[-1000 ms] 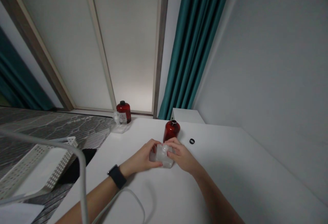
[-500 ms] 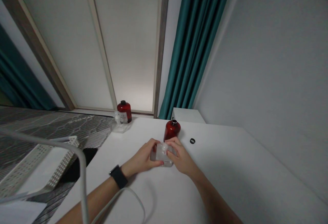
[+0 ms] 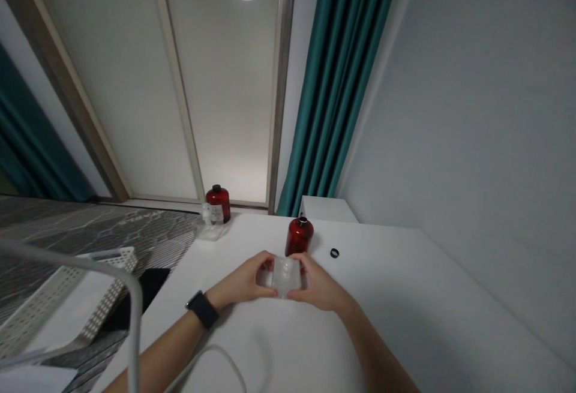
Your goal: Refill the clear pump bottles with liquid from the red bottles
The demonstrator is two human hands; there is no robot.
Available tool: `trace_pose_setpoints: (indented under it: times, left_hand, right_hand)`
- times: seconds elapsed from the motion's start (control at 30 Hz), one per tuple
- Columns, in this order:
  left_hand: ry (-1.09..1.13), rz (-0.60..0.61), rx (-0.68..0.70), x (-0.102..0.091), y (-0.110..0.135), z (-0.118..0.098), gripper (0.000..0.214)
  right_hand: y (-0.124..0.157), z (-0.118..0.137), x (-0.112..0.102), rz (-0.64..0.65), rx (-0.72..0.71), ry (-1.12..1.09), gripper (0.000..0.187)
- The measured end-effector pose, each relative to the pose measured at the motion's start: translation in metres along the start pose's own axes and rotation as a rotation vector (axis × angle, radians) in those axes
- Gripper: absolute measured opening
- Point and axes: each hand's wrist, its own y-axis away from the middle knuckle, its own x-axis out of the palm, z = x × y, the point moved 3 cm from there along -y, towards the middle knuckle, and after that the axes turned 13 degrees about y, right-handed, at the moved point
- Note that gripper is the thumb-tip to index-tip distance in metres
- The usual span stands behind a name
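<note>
Between my two hands is a small clear plastic box (image 3: 285, 277) with something whitish in or on it that I cannot make out. My left hand (image 3: 252, 276) grips its left side, thumb low and fingers high. On the other side my right hand (image 3: 315, 282) holds it the same way. Just behind the box stands a dark red bottle (image 3: 299, 237) with an open-looking neck. A small black ring (image 3: 334, 253) lies on the white table to the right of that bottle.
At the table's (image 3: 382, 309) far left corner stands a second red bottle (image 3: 218, 203) with a black cap, beside a clear plastic piece (image 3: 209, 228). A white perforated basket (image 3: 101, 303) is left of the table. A pale cable (image 3: 220, 351) curves near my left forearm.
My right hand has shifted from the top of the clear box to its right side, so both hands now flank it. The view has tilted slightly upward.
</note>
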Motion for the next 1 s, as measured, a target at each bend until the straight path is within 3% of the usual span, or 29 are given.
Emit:
trace_pose_setpoints:
  times: [0.27,0.47,0.67,1.0]
  left_hand:
    - [-0.001,-0.041,-0.008,0.007,0.0,0.001,0.052]
    - [0.017,-0.084,0.056,0.027,-0.009,-0.015,0.048]
    - [0.019,-0.068,0.072,0.064,-0.032,-0.027,0.052]
    - [-0.062,0.015,0.129,0.138,-0.101,-0.035,0.055]
  right_hand:
    - [-0.002,0.001,0.003,-0.024,0.011,0.011,0.065]
    - [0.007,-0.005,-0.016,-0.039,0.027,0.01,0.068]
    - [0.036,-0.025,-0.049,-0.083,0.099,-0.021,0.075]
    - [0.083,-0.098,-0.099,-0.261,0.223,-0.135,0.072]
